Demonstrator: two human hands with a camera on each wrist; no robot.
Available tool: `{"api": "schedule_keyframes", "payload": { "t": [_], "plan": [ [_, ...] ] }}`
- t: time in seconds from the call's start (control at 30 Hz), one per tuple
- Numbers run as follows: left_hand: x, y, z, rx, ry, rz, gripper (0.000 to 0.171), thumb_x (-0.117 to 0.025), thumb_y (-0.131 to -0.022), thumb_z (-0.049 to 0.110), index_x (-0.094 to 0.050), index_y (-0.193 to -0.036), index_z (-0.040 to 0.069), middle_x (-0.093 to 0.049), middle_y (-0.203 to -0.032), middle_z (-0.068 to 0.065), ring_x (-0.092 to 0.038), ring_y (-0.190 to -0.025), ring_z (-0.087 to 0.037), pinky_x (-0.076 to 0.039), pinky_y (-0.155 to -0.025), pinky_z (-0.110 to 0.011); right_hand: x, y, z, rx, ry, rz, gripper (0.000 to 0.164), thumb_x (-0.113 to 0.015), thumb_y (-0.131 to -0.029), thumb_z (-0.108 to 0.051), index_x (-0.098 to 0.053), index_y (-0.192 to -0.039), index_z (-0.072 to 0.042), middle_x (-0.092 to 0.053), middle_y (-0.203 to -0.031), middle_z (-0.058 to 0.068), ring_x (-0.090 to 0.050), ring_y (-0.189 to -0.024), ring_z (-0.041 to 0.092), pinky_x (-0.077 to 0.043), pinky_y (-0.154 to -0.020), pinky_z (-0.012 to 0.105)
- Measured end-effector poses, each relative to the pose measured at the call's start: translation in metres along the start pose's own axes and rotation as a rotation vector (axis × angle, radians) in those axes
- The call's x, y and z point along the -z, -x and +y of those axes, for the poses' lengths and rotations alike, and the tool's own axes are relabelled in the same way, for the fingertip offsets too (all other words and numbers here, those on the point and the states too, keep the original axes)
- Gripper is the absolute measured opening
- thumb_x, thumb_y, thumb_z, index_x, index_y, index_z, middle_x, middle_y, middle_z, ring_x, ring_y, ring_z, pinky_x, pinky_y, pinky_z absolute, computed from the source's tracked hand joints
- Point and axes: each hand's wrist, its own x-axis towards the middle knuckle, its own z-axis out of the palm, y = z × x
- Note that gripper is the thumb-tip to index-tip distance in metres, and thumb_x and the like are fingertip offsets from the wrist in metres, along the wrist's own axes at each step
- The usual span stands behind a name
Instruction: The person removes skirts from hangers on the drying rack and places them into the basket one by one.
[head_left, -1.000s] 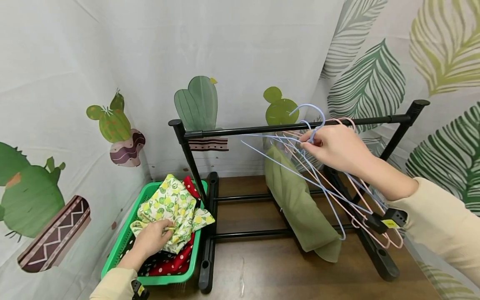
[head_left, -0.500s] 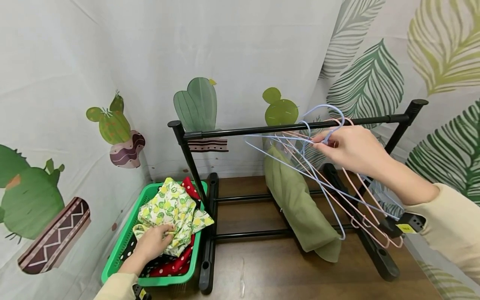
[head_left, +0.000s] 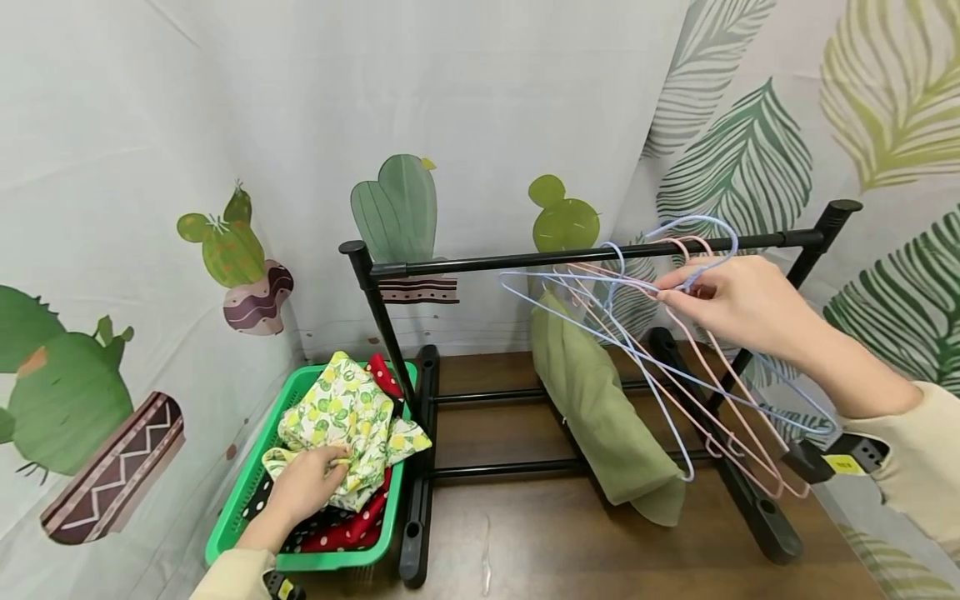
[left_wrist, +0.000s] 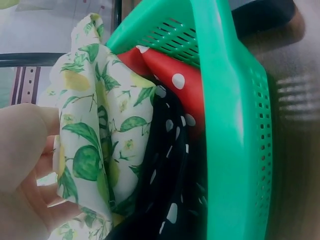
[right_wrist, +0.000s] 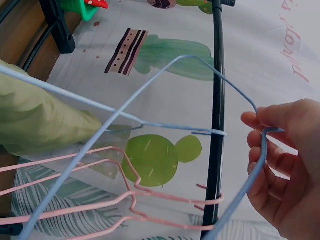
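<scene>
My left hand (head_left: 309, 483) grips a lemon-print cloth (head_left: 341, 408) heaped on top of the green basket (head_left: 225, 512); its fingers pass behind a fold in the left wrist view. At the rack's right side, my right hand (head_left: 738, 300) pinches a light-blue hanger (right_wrist: 150, 82) at its neck, thumb against fingers. That hanger's hook stands above the rail level, and its arms slant across the others. A second blue hanger (head_left: 617, 262) hangs on the black rail (head_left: 480, 264), apparently bearing an olive-green garment (head_left: 600, 417). Pink hangers (right_wrist: 100, 205) hang beside it.
Red cloth with white dots (left_wrist: 180, 80) and black dotted cloth (left_wrist: 162, 140) lie under the lemon print. The rack's left foot (head_left: 414, 533) stands close beside the basket. Its lower crossbars (head_left: 495, 469) run above the brown tabletop (head_left: 555, 550).
My right hand has moved to the right along the rail with the blue hanger, whose hook now leans further right. My left hand stays at the lemon-print cloth.
</scene>
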Motion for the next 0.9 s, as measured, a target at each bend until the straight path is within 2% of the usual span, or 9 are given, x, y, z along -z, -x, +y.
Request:
{"api": "schedule_keyframes", "payload": {
  "t": [0.1,0.17,0.23,0.27,0.37,0.43,0.53,0.6,0.9],
  "plan": [
    [0.002,0.002,0.004,0.004,-0.001,0.004,0.027,-0.056,-0.089,0.019,-0.065,-0.114,0.013,-0.066,-0.094,-0.002,-0.029,-0.038,-0.009,-0.028,-0.036,-0.026,0.002,0.004,0.005,0.034,-0.022,0.03,0.005,-0.071,-0.078,-0.015,-0.075,-0.078,-0.018,-0.07,-0.082,-0.003,-0.015,-0.038,-0.007,-0.017,-0.037,0.018],
    [0.005,0.003,0.008,0.002,0.002,0.011,0.026,-0.056,-0.09,0.02,-0.064,-0.114,0.013,-0.066,-0.094,-0.003,-0.032,-0.039,-0.01,-0.03,-0.039,-0.026,0.003,0.007,0.008,0.046,-0.031,0.044,0.009,-0.074,-0.075,-0.014,-0.075,-0.083,-0.018,-0.068,-0.076,-0.006,-0.015,-0.039,-0.01,-0.017,-0.037,0.017],
    [0.008,0.005,0.012,-0.011,-0.003,0.033,0.025,-0.057,-0.09,0.02,-0.065,-0.113,0.012,-0.066,-0.096,-0.005,-0.038,-0.042,-0.009,-0.032,-0.041,-0.027,0.004,0.009,0.01,0.065,-0.034,0.055,0.012,-0.075,-0.073,-0.012,-0.075,-0.084,-0.018,-0.065,-0.071,-0.009,-0.016,-0.04,-0.01,-0.017,-0.037,0.016],
    [0.01,0.006,0.015,-0.02,-0.002,0.05,0.025,-0.057,-0.089,0.02,-0.065,-0.112,0.012,-0.066,-0.102,-0.006,-0.04,-0.043,-0.009,-0.033,-0.042,-0.027,0.005,0.01,0.012,0.069,-0.038,0.06,0.014,-0.075,-0.072,-0.012,-0.075,-0.085,-0.018,-0.064,-0.071,-0.008,-0.017,-0.04,-0.01,-0.017,-0.038,0.016],
    [0.015,0.006,0.022,-0.054,-0.004,0.099,0.022,-0.058,-0.089,0.018,-0.066,-0.109,0.012,-0.065,-0.105,-0.01,-0.044,-0.046,-0.01,-0.034,-0.043,-0.028,0.006,0.014,0.015,0.084,-0.047,0.079,0.015,-0.076,-0.07,-0.01,-0.075,-0.084,-0.016,-0.065,-0.072,-0.006,-0.022,-0.041,-0.009,-0.018,-0.039,0.015],
    [0.017,0.006,0.026,-0.087,-0.018,0.143,0.021,-0.059,-0.088,0.018,-0.066,-0.107,0.013,-0.065,-0.107,-0.011,-0.052,-0.053,-0.014,-0.039,-0.046,-0.03,0.007,0.016,0.018,0.093,-0.049,0.087,0.017,-0.075,-0.07,-0.009,-0.075,-0.085,-0.017,-0.064,-0.071,-0.007,-0.023,-0.042,-0.009,-0.019,-0.039,0.015],
    [0.019,0.005,0.03,-0.131,-0.031,0.194,0.018,-0.06,-0.088,0.018,-0.067,-0.105,0.014,-0.064,-0.112,-0.011,-0.062,-0.074,-0.021,-0.046,-0.054,-0.033,0.007,0.019,0.022,0.112,-0.052,0.095,0.02,-0.075,-0.069,-0.007,-0.074,-0.085,-0.018,-0.062,-0.072,-0.011,-0.025,-0.046,-0.009,-0.02,-0.041,0.013],
    [0.019,0.004,0.032,-0.153,-0.04,0.216,0.018,-0.06,-0.088,0.02,-0.067,-0.104,0.015,-0.064,-0.112,-0.01,-0.063,-0.088,-0.025,-0.048,-0.06,-0.036,0.008,0.022,0.024,0.119,-0.051,0.093,0.023,-0.076,-0.068,-0.006,-0.074,-0.086,-0.019,-0.059,-0.072,-0.014,-0.027,-0.048,-0.009,-0.021,-0.042,0.012],
    [0.021,0.0,0.046,-0.193,-0.022,0.269,0.018,-0.06,-0.089,0.02,-0.068,-0.104,0.014,-0.065,-0.107,-0.007,-0.062,-0.093,-0.025,-0.05,-0.071,-0.044,0.009,0.033,0.036,0.178,-0.098,0.142,0.018,-0.072,-0.074,-0.004,-0.074,-0.088,-0.015,-0.061,-0.075,-0.012,-0.032,-0.055,-0.009,-0.024,-0.047,0.009]
  ]
}}
